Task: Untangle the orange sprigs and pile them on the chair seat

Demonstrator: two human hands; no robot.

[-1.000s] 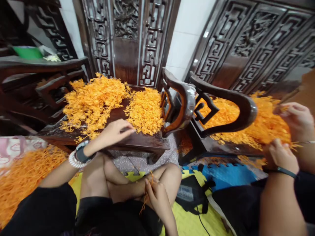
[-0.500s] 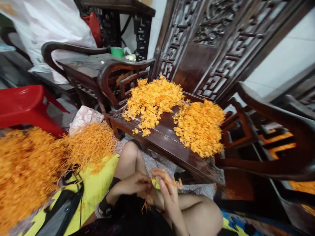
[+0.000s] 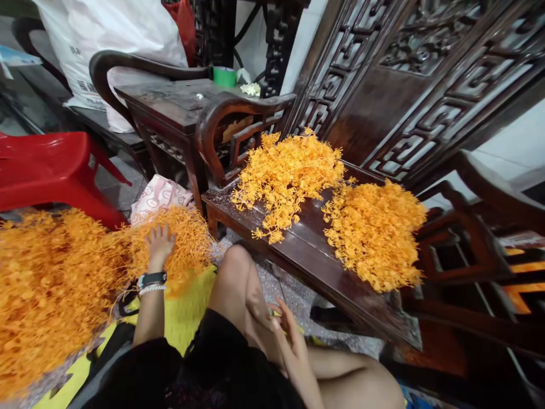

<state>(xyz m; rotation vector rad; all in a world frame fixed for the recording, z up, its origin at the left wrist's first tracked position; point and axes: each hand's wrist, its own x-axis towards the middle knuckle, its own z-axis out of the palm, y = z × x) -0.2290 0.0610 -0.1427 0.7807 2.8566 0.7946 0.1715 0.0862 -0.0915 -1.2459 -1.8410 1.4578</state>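
1. Head view: the left hand (image 3: 160,247) is lying palm down over a pile of thin orange strands (image 3: 191,244), its fingers fanning apart and grasping nothing; whether the fingertips are touching the strands, I cannot tell.
2. A dark watch (image 3: 152,279) and a pale beaded bracelet (image 3: 152,289) are circling that wrist.
3. The right hand (image 3: 293,343) is hanging near the crossed legs, its fingers curving loosely; I cannot tell whether they are holding anything.
4. The strand pile is sitting left of the legs, beside the yellow mat (image 3: 183,321), with a pink-and-white bag (image 3: 159,196) showing just behind it.
5. A larger orange heap (image 3: 55,289) is spreading farther left, in front of a red stool (image 3: 46,165).
6. On the dark wooden seat (image 3: 310,241), a loose orange bunch (image 3: 293,170) and a denser orange bunch (image 3: 378,233) are lying side by side.
7. Beyond the seat's armrest, a green round object (image 3: 225,76) is resting on a side table (image 3: 170,105).
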